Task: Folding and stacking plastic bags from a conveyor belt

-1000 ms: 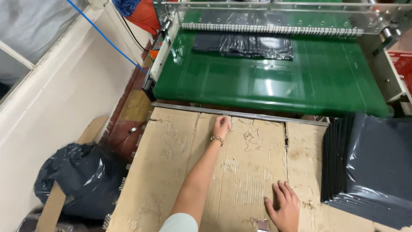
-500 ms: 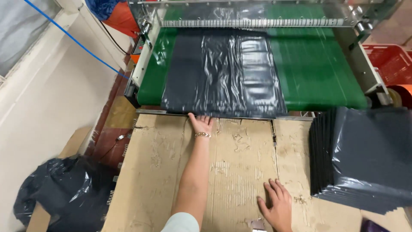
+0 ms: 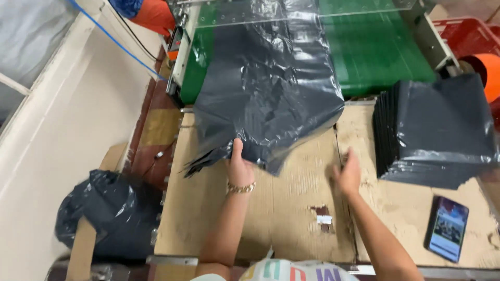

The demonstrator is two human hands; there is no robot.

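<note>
A large dark grey plastic bag (image 3: 271,88) lies half on the green conveyor belt (image 3: 375,52) and half on the cardboard-covered table (image 3: 291,218). My left hand (image 3: 238,165) grips the bag's near edge, which bunches up at my fingers. My right hand (image 3: 348,173) hovers above the cardboard to the right of the bag, fingers apart and blurred, holding nothing. A stack of flat dark grey bags (image 3: 437,130) rests just right of that hand.
A phone (image 3: 447,228) lies on the cardboard at the near right. A stuffed black bag (image 3: 101,213) sits on the floor at the left by a white wall. Red and orange items (image 3: 476,47) stand right of the conveyor.
The bag has come off the conveyor onto the cardboard, and my left hand has taken hold of its edge. My right hand lifted off the table and moved up toward the bag.
</note>
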